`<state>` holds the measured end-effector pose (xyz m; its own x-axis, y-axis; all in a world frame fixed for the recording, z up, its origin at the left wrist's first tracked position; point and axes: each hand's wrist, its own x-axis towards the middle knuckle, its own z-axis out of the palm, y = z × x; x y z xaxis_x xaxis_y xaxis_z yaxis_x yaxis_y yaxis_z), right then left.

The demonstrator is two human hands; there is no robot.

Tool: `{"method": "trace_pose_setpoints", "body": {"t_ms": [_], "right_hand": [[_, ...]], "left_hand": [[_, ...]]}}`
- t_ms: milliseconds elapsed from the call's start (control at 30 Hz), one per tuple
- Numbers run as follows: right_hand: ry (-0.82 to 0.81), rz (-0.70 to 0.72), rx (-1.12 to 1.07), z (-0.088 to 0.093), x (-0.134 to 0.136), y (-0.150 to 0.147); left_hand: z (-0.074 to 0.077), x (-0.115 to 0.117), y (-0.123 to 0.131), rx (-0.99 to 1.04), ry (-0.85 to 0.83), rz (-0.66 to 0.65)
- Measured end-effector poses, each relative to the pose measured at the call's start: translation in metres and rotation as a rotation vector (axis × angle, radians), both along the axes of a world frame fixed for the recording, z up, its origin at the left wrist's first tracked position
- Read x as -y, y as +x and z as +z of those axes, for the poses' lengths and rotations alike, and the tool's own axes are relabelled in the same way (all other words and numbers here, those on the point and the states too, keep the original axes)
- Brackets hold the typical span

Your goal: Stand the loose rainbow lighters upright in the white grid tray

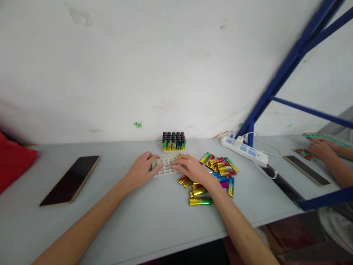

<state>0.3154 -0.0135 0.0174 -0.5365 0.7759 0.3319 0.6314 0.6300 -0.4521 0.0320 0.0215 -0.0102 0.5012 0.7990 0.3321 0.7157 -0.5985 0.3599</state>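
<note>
Between my hands lies a white tray [164, 165] with rows of holes, flat on the table. My left hand [142, 170] is closed around its left end, thumb on the near side. At the tray's right end my right hand [192, 168] has bent fingers resting on the edge; whether it also pinches something small is hidden. Under and beside the right hand is a loose pile of shiny coloured lighter sleeves [220, 167], gold, red, blue and green. Behind the tray, a block of lighters [173, 141] with black tops stands upright in tight rows.
A dark phone-like slab [73, 180] lies at left, near a red cloth or bag [13, 160]. On the right are a white power strip [244, 149] with cables and a blue metal frame [271, 86]. Beyond the frame, another person's hands [322, 149] work beside a second dark slab [306, 170].
</note>
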Motion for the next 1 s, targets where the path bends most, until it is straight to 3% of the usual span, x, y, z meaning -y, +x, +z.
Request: {"method": "trace_pose_setpoints", "body": {"t_ms": [100, 200, 433, 667, 1000], "right_hand": [[0.04, -0.187, -0.055, -0.002, 0.002, 0.018], [0.016, -0.34, 0.066, -0.008, 0.004, 0.029], [-0.031, -0.39, 0.111, -0.014, 0.006, 0.028], [0.015, -0.451, -0.339, -0.011, 0.006, 0.036], [-0.424, -0.391, -1.195, 0.003, 0.009, 0.013]], "left_hand": [[0.001, 0.003, -0.001, -0.003, -0.01, -0.008], [0.004, 0.004, -0.008, 0.011, -0.038, -0.046], [0.008, -0.003, -0.027, -0.039, -0.052, -0.039], [0.008, 0.004, -0.016, 0.013, -0.037, -0.054], [0.002, 0.017, 0.015, -0.004, 0.012, -0.047]]}}
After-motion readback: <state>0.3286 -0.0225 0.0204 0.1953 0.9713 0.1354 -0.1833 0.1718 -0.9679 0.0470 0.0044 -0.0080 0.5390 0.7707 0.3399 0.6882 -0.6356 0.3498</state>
